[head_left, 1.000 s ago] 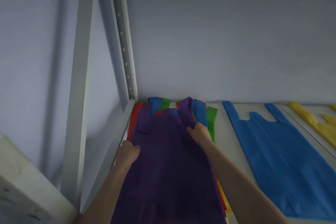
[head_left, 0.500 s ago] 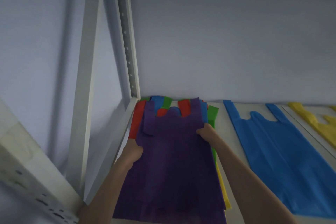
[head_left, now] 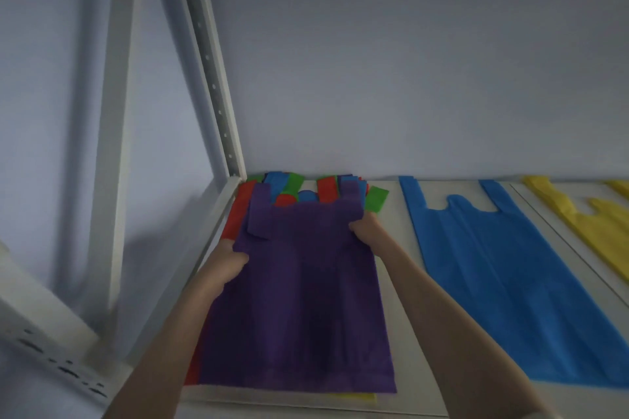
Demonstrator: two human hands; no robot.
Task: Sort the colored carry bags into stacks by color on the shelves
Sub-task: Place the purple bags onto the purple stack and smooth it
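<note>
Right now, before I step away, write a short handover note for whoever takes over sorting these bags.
Left hand: grips the left edge of the purple bag.
Right hand: grips the same bag near its right handle.
The purple bag lies on top of the mixed pile at the left end of the shelf; red, blue, green and yellow bags show under it.
Done: a blue bag lies flat to the right of the pile, and a yellow bag further right.
Left: no purple stack is in view, so start one, then sort the rest of the pile by color.
</note>
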